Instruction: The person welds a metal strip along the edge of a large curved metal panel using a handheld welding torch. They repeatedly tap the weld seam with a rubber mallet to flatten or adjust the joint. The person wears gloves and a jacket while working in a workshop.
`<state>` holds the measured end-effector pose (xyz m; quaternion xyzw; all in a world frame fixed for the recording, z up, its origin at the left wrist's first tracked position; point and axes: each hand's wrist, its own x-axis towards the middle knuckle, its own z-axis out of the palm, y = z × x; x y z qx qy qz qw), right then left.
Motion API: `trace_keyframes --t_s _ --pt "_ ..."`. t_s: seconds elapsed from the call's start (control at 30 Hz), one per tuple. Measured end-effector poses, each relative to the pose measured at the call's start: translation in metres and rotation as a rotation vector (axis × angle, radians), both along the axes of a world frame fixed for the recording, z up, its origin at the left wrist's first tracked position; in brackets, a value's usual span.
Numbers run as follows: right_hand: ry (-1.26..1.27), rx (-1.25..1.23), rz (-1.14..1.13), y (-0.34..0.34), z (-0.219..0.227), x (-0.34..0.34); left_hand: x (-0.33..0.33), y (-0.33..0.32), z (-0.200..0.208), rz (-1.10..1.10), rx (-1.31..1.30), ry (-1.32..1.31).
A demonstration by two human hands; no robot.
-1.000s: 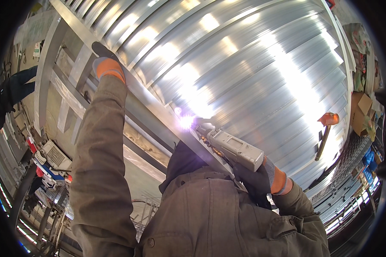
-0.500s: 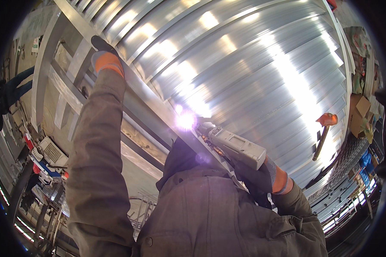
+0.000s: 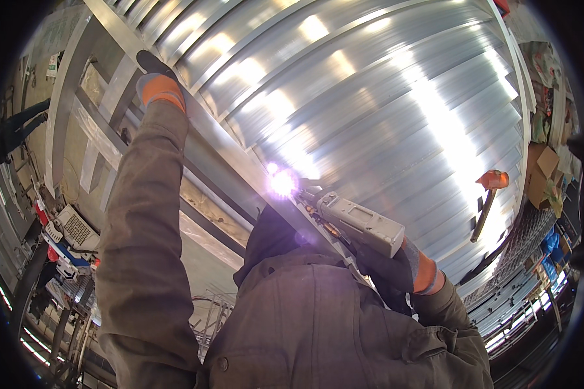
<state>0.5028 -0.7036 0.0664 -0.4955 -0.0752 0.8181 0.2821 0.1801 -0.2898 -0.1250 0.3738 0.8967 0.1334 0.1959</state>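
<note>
My left hand [image 3: 159,81], in a dark glove with an orange and grey cuff, is closed over a long metal rail [image 3: 217,139] at the upper left; some fingers are hidden. My right hand [image 3: 396,269], gloved alike, grips a boxy beige welding gun [image 3: 360,223] right of the middle. Its nozzle points left at a bright violet-white arc [image 3: 283,184] on the rail's edge, where the glare hides the joint. Beyond the rail spreads a ribbed, shiny metal panel [image 3: 370,117].
An orange-headed hammer [image 3: 493,181] lies on the panel at the right. Past its edge stands a cardboard box [image 3: 542,175]. Metal crossbars [image 3: 97,129] extend left of the rail. A beige-and-blue machine [image 3: 78,230] stands at the lower left. A person's dark-clothed legs [image 3: 23,129] show at the far left.
Both hands keep nearly the same places, and the arc still burns on the rail's edge. At the far left the person's legs have shifted slightly.
</note>
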Motion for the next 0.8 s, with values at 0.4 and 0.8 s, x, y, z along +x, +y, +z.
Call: trace_keyframes --t_s 0.4,0.8 --pt "-0.117 0.050 0.082 -0.002 0.009 0.001 0.015 0.003 0.002 0.077 -0.026 0.004" --pt "-0.076 -0.006 0.028 -0.014 0.015 0.001 -0.011 0.008 -0.029 0.049 0.017 -0.080"
